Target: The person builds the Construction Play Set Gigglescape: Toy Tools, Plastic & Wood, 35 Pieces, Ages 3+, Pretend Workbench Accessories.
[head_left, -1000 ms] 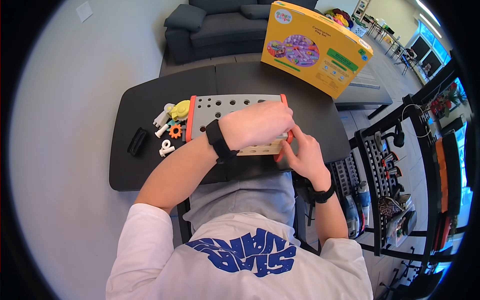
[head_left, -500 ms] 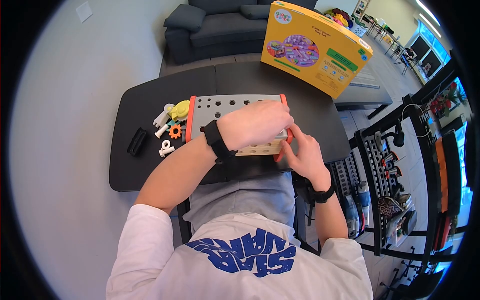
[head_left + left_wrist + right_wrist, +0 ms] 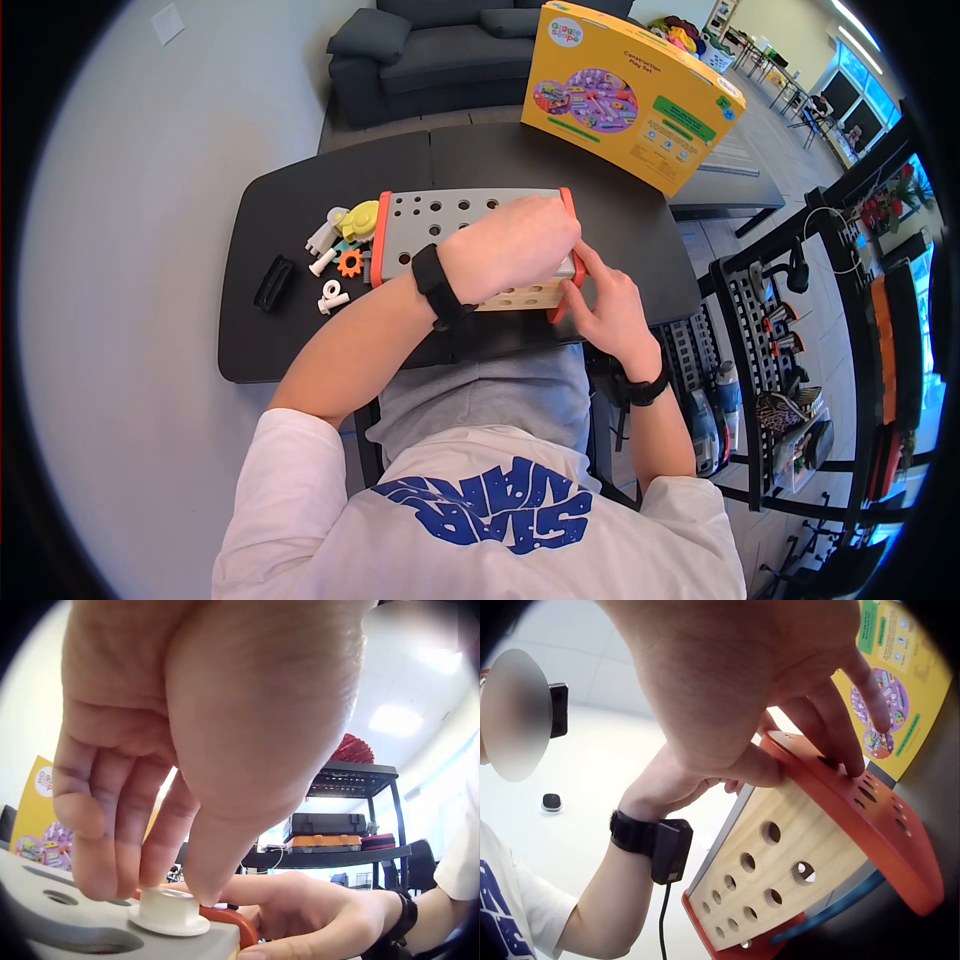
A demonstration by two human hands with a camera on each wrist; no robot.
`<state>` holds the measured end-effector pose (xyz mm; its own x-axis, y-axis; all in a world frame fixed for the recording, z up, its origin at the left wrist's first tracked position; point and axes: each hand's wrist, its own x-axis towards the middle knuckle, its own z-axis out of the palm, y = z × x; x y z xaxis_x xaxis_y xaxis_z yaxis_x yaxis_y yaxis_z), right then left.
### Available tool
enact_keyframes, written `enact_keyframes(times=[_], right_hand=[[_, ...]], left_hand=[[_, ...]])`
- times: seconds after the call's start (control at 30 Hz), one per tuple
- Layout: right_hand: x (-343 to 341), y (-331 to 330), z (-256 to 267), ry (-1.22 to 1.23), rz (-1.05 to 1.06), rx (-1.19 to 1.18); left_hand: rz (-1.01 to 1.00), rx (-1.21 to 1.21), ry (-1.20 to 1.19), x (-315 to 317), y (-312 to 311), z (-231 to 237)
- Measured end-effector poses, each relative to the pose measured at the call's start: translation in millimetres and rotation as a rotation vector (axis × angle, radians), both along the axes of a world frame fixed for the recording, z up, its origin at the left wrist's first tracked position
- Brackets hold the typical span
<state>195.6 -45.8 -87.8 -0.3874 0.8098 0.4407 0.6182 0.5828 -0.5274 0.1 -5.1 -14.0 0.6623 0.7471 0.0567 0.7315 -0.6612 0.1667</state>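
Note:
A toy workbench with a grey holed top (image 3: 450,212), a wooden front (image 3: 821,832) and red end panels (image 3: 885,825) stands on the black table (image 3: 300,190). My left hand (image 3: 512,240) reaches across its top to the right end. In the left wrist view its thumb and fingertips pinch a white toy bolt (image 3: 169,911), whose flange lies right at the grey surface. My right hand (image 3: 615,312) grips the right end, its thumb at the wooden front and its fingers against the red panel's outer face.
Left of the workbench lie a yellow toy part (image 3: 362,220), an orange gear (image 3: 350,262), a white nut (image 3: 332,288) and several white pieces. A black object (image 3: 274,284) sits farther left. A yellow box (image 3: 630,100) stands at the back right.
My left hand has shifted slightly left, with its wrist turning a little at the workbench's right end. My right hand and the workbench have stayed in place.

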Motion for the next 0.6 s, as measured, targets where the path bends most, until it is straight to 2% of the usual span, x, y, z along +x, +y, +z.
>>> enact_keyframes(times=[0.07, 0.17, 0.3, 0.37, 0.5, 0.6], right_hand=[[1.0, 0.1, -1.4, -0.012, -0.005, 0.002], [2.0, 1.6, -3.6, -0.026, -0.007, -0.021], [0.8, 1.2, -2.9, -0.011, -0.007, -0.015], [-0.3, 0.6, -1.5, 0.005, -0.003, -0.006], [0.1, 1.2, -1.7, 0.007, 0.006, 0.006], [1.1, 2.3, -3.7, -0.005, 0.002, 0.008]], left_hand=[[-0.133, -0.05, -0.126, -4.1, 0.9, -2.8], [-0.209, -0.006, -0.129, -6.5, -1.0, -0.7], [-0.165, 0.076, -0.206, -1.8, -4.3, -5.7], [0.034, -0.084, -0.026, 3.5, -9.2, 9.2], [0.021, -0.029, -0.008, 1.3, -2.7, -4.0], [-0.076, -0.011, -0.058, -0.7, -0.1, -6.6]])
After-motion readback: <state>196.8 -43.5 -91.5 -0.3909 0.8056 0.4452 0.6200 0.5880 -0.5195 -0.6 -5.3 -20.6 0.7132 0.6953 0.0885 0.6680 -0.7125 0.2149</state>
